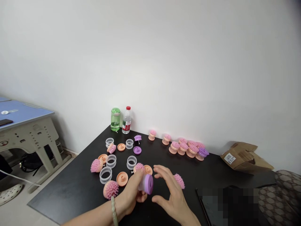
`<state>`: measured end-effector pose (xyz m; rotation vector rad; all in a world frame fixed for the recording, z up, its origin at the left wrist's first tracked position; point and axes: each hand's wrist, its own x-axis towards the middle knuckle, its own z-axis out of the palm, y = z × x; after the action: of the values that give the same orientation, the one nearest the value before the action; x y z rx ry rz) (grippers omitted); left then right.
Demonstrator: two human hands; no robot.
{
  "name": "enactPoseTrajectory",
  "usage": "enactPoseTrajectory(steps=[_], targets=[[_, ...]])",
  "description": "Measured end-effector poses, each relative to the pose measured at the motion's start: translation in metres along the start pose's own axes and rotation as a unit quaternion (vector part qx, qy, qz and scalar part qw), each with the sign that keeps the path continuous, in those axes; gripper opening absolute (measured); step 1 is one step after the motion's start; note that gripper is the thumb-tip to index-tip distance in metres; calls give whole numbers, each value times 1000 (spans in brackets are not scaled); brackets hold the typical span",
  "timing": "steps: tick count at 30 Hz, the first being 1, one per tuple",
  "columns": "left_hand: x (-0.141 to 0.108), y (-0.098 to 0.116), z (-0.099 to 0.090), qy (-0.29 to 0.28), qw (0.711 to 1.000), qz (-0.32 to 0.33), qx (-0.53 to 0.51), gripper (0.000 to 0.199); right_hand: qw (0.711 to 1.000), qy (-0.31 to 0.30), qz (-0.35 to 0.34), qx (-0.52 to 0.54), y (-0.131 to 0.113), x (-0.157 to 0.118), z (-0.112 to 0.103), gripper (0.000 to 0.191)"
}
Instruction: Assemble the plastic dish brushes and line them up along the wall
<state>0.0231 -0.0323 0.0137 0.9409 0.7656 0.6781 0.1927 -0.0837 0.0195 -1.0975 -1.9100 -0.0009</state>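
My left hand [133,193], with a beaded bracelet at the wrist, is closed around a translucent ring with a purple cap [148,184]. The cap faces right. Just right of it, my right hand [170,194] is open, thumb and fingers apart, touching nothing. Behind my left hand lie a pink bristle head [139,167] and a peach cap [148,169]. To the left are several clear rings [105,175], more peach caps [122,179] and a pink bristle head [111,189]. Another pink bristle brush [179,181] is partly hidden behind my right hand.
Round pink-bristled brushes [174,147] and one with purple bristles [202,153] stand along the wall. A green bottle [115,121] and a red-capped water bottle [126,121] stand at the back corner. A cardboard box [246,158] lies right on the black table [77,188].
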Motion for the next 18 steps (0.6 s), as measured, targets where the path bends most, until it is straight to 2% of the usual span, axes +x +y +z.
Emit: enactPoseTrajectory(steps=[1,4,8,10,14,18], targets=[[-2,1,1,0,998,42,47,59,1000,-20,12,16,-1,0,1,64],[-8,7,-1,-1,973,147,181,46,996,-71,15,53,-3,1,2,54],[-9,7,-5,26,932,236,273,34,994,-92,25,54,-5,0,3,57],[-7,4,-6,13,939,220,266,36,995,-84,22,50,-5,0,4,51],[-3,-3,-3,2,972,130,195,44,996,-82,-2,33,-7,1,5,46],[-1,-4,-1,18,992,69,105,54,995,-61,-81,-25,-6,2,0,39]])
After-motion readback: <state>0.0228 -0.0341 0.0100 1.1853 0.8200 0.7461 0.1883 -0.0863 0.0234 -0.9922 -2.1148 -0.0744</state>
